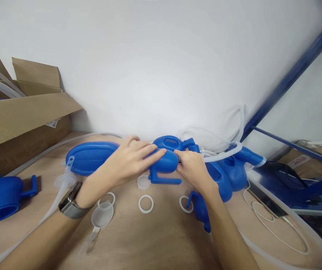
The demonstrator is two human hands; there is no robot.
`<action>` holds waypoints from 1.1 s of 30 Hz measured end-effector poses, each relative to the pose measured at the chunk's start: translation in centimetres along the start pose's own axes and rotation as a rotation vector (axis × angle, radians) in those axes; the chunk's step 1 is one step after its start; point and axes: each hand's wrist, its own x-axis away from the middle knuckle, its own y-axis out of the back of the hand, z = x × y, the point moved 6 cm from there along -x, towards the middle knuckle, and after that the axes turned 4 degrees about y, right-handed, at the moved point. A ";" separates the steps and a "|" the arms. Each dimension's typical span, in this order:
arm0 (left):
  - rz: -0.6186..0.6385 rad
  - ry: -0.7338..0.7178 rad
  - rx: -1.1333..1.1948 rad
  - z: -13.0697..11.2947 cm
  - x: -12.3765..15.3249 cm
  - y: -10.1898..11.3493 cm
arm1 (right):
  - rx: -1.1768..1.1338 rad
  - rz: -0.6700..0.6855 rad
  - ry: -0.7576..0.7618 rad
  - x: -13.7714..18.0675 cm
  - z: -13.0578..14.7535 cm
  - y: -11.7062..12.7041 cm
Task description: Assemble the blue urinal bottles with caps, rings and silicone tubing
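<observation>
My left hand (pixel 130 159) lies over a blue plastic bulb-shaped part (pixel 165 163) with a handle, its fingers wrapped along the top. My right hand (pixel 193 168) pinches the right end of the same blue part, fingers closed at its neck. Behind my left hand lies a flat blue oval bag (pixel 89 157) with a clear tube at its left end. More blue parts (pixel 228 176) are piled to the right of my right hand. White rings (pixel 146 204) and a clear round cap (pixel 102 216) lie on the wooden table (pixel 155 240) in front of my hands.
An open cardboard box (pixel 23 120) stands at the left with clear tubing in it. A blue cup-shaped part (pixel 0 197) lies at the left edge. Clear tubing (pixel 223 152) loops behind the pile. A blue metal frame (pixel 290 75) and a phone (pixel 266 200) are on the right.
</observation>
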 end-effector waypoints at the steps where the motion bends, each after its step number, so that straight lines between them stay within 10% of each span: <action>1: 0.030 0.048 0.078 1.3 0.5 -0.3 | -0.046 -0.091 0.068 0.3 0.5 0.9; 6: 0.060 0.360 0.334 7.1 2.7 -0.3 | -0.479 -0.509 0.320 2.6 2.1 5.4; 11: -0.037 0.515 0.477 8.5 3.0 2.1 | -0.916 -0.189 0.044 1.1 0.8 1.9; 15: -0.017 0.485 0.539 7.5 2.3 3.2 | -1.161 -0.128 0.101 0.1 1.5 0.3; 26: -0.005 0.391 0.561 6.4 1.9 3.3 | -0.959 -0.463 0.208 0.8 0.9 0.1; 33: 0.006 0.377 0.559 5.9 1.5 3.5 | -1.347 -0.419 0.152 0.5 0.9 0.0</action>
